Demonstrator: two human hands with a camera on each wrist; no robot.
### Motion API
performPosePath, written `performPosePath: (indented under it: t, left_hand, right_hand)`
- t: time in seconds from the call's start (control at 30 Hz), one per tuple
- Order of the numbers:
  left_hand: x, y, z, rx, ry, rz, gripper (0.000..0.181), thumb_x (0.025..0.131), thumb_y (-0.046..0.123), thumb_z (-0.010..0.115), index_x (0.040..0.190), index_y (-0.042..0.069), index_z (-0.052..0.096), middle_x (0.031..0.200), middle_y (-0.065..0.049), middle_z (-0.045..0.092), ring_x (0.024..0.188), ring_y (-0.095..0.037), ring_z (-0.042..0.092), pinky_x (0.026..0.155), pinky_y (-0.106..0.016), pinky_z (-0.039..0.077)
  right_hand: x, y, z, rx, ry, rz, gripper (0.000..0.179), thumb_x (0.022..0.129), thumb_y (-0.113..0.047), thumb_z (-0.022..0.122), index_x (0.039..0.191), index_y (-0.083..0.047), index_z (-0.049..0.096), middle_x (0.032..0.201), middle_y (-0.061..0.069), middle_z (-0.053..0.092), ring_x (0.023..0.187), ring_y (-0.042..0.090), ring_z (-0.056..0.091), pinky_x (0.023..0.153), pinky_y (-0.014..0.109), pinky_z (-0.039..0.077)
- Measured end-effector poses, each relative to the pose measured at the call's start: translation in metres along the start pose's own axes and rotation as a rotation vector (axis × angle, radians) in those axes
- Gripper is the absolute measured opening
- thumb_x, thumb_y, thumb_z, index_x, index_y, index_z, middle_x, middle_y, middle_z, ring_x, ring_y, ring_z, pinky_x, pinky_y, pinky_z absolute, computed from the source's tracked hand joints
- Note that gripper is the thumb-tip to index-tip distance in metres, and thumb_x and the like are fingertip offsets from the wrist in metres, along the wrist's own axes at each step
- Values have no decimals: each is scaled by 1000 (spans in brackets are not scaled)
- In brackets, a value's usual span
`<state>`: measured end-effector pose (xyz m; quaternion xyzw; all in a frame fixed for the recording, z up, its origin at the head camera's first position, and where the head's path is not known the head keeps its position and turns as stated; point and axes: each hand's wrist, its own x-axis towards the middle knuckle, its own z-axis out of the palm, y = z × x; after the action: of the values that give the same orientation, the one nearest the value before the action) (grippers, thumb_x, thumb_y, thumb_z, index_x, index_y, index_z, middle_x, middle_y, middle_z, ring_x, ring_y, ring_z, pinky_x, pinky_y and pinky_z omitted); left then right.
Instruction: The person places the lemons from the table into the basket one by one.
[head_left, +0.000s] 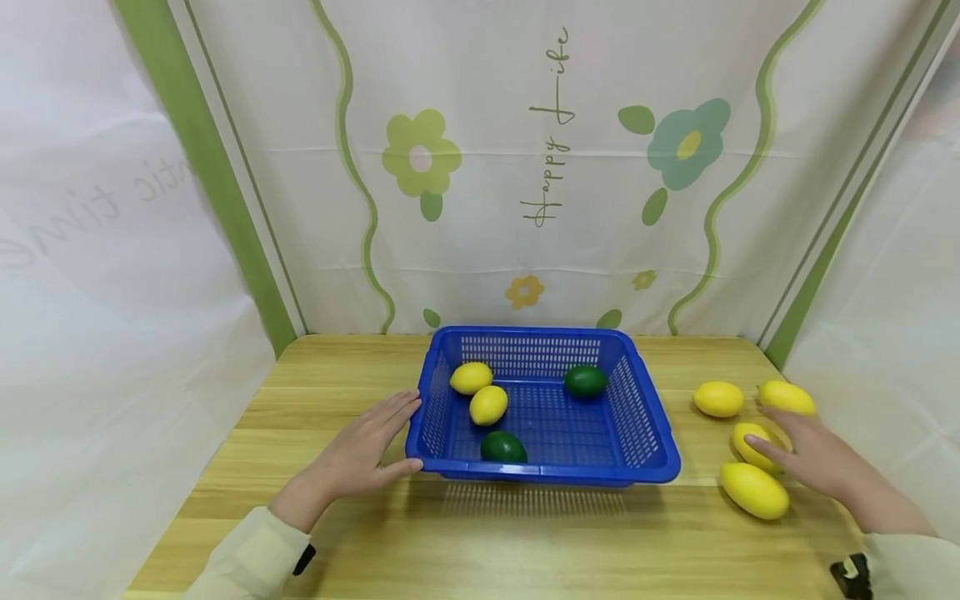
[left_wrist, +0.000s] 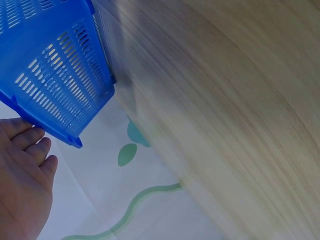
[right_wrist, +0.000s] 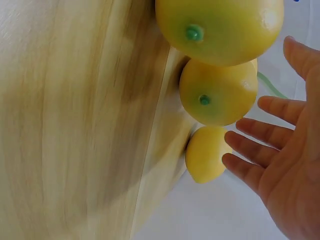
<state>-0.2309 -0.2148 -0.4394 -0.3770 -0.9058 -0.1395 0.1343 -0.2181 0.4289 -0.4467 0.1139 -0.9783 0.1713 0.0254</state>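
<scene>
A blue plastic basket (head_left: 540, 472) stands on the table, holding two lemons (head_left: 471, 378) on its left side and two dark green, lime-like fruits (head_left: 585, 382). My left hand (head_left: 360, 450) touches the basket's left rim, fingers straight and thumb by the front corner. In the left wrist view, its fingertips meet the rim (left_wrist: 50, 131). On the right, my right hand (head_left: 817, 454) is over a group of several lemons (head_left: 753, 492), fingers extended and spread. Its palm holds nothing in the right wrist view, where the fingertips are beside the lemons (right_wrist: 220, 95); contact is hard to tell.
The wooden table (head_left: 570, 550) carries the basket at its middle and the loose lemons at its right. A white printed curtain (head_left: 480, 233) hangs behind the table's back edge, with white sheets (head_left: 112, 333) along both sides.
</scene>
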Motion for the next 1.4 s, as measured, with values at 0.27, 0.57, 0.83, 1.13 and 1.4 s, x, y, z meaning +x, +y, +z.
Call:
performPosePath:
  t: [0.27,0.57,0.83,1.13,1.4]
  left_hand:
    - [0,-1,1,6,-1,-2,82,93,55,57,148,-2,36,153,-16,33,140,-31,31,111,-48,32]
    - [0,-1,0,5,7,8,82,92,55,57,147,-2,37,153,-16,34,140,-32,32,110,-48,33]
    - [0,0,-1,-1,-1,2,81,92,55,57,147,-3,37,153,-17,33,140,-32,31,110,-48,32]
    - [1,1,-2,-8,-12,-8,81,93,54,57,147,-3,37,153,-18,34,140,-33,30,111,-49,32]
    - [1,1,-1,9,-13,-8,81,93,54,56,147,-2,37,153,-17,34,140,-32,31,111,-48,32]
  right_hand:
    - [6,3,4,-15,-40,1,69,98,-37,58,131,21,43,132,45,39,111,62,44,85,71,39]
    - [9,1,6,-27,-91,18,69,98,-38,58,130,21,43,129,47,40,111,65,43,84,70,40]
    - [11,1,7,-46,-93,22,70,95,-38,61,130,20,44,131,47,38,110,64,43,83,70,41]
    - [13,5,10,-57,-69,-8,70,90,-37,69,126,20,48,122,46,47,105,62,49,81,68,43]
    - [16,9,11,-59,-76,-6,69,90,-35,69,126,20,48,117,43,52,102,60,52,79,67,45]
